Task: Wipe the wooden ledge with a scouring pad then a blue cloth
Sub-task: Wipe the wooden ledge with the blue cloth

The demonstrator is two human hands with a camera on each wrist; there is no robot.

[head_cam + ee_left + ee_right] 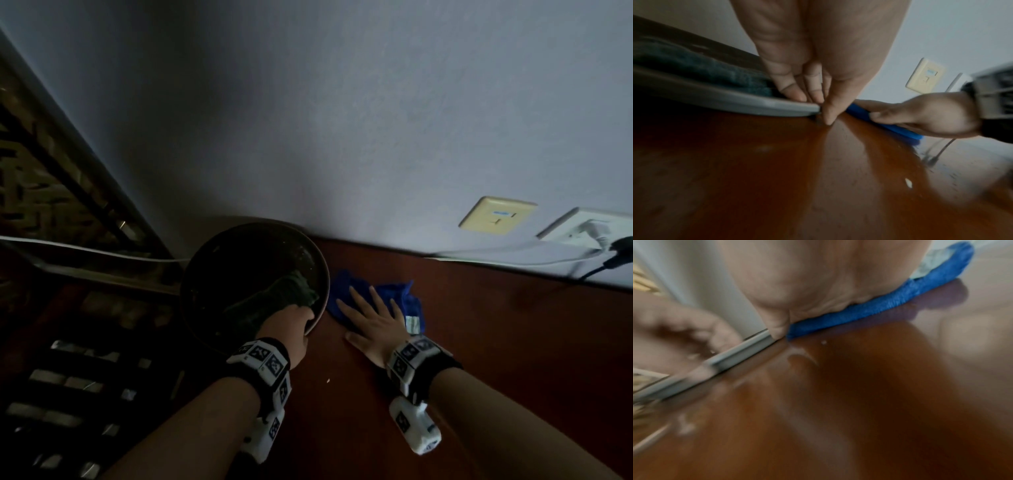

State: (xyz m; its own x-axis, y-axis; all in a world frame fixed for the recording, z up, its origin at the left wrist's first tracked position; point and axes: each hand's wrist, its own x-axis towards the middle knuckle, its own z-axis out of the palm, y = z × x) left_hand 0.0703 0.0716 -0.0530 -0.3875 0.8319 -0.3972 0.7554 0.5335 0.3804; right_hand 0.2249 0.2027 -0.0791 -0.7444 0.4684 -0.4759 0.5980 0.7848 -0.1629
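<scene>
- Head view: the left hand [291, 325] reaches into a dark round bowl [318, 274] that stands on the wooden ledge [479, 342] near the wall. Its fingers are hidden behind the back of the hand, next to a dark green scouring pad [274, 296] lying in the bowl. The right hand [371, 318] lies flat on the blue cloth [407, 298], fingers straight and spread, pressing the cloth onto the ledge just beside the bowl. A yellowed wall plate [497, 215] and a white socket [589, 224] with cords sit on the wall to the right.
- Left wrist view: the left hand's fingers [797, 91] are curled together over the grey rim of the bowl, with the thumb tip down on the wood at the rim's outer edge. The pad rests inside the bowl, just beside those fingers; whether they pinch the pad or only the rim cannot be told. A pale crumb [908, 182] lies on the ledge nearer the camera.
- Right wrist view: the picture is blurred. The palm presses on the cloth, which lies bunched and flat on the glossy wood, its white label showing at the far end.
- Progress, as a judgement: the pad sits in the bowl and the cloth is under the working hand, so the scouring step looks finished and the cloth wipe looks to be at its start; most of the ledge towards the right and the near edge is left to cover.
</scene>
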